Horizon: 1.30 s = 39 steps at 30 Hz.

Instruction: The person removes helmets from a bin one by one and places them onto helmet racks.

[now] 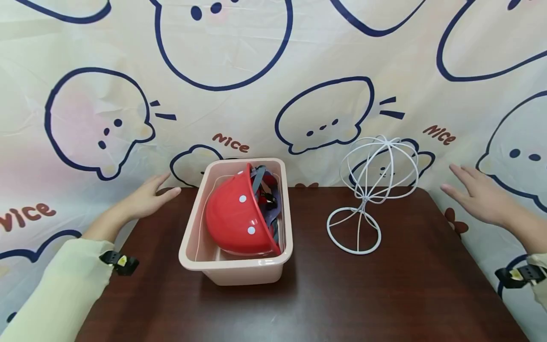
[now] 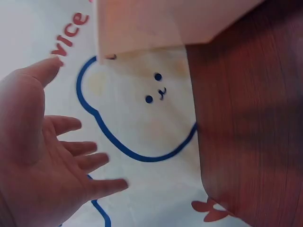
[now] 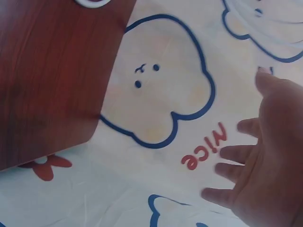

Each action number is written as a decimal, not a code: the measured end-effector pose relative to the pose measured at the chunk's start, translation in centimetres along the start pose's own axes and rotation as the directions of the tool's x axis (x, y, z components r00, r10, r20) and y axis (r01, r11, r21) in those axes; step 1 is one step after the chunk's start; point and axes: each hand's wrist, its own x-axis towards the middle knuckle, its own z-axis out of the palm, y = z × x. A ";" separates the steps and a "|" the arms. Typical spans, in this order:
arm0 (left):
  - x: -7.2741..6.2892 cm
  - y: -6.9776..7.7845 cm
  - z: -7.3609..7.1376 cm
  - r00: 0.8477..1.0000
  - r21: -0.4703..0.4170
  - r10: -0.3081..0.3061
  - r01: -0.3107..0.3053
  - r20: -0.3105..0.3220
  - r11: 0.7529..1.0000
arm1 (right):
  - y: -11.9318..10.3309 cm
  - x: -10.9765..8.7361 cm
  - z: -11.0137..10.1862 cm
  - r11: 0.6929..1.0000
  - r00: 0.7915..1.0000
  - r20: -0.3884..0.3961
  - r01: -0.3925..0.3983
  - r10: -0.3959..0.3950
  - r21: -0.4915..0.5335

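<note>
My left hand (image 1: 147, 197) is held out past the table's left edge, fingers spread and nothing in it. Left of centre stands a pale pink plastic bin (image 1: 192, 237). Inside it a red helmet (image 1: 232, 216) with white dots lies on its side, its grey straps and dark inner padding facing right. To the right, a white wire stand (image 1: 376, 237) with a round cage top rises from a ring base. My right hand (image 1: 483, 197) hovers beyond the table's right edge, fingers extended, holding nothing. In the left wrist view the bin (image 2: 156, 23) shows above the spread left fingers.
A dark brown wooden table (image 1: 342, 299) carries the bin and the stand. Behind and beside it hangs a pale cloth (image 1: 239, 118) printed with blue-outlined cartoon faces and red lettering. Black wrist cameras sit on the left sleeve (image 1: 81, 266) and the right one.
</note>
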 end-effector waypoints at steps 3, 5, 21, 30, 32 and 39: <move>-1.1 0.3 -0.1 1.000 -0.064 0.013 -0.012 0.018 0.998 | -0.5 -0.9 -0.1 0.999 0.999 0.041 -0.007 0.005 0.048; -1.7 0.3 0.0 0.999 -0.103 0.007 -0.003 0.036 0.995 | -0.9 -1.5 -0.1 0.998 0.998 0.062 -0.008 0.004 0.066; -3.6 0.6 2.7 0.964 -0.637 0.026 0.154 0.263 0.756 | -7.1 -4.9 1.2 0.953 0.974 0.189 0.063 -0.123 0.297; -3.3 0.9 3.8 0.943 -0.720 0.063 0.206 0.328 0.663 | -10.1 -4.9 1.8 0.811 0.932 0.192 0.151 -0.308 0.566; -3.2 0.9 4.0 0.940 -0.724 0.070 0.209 0.335 0.658 | -10.9 -4.6 1.9 0.770 0.921 0.201 0.145 -0.335 0.621; -2.9 1.0 4.4 0.940 -0.735 0.084 0.201 0.331 0.647 | -14.4 -3.5 2.4 0.662 0.874 0.232 0.128 -0.427 0.739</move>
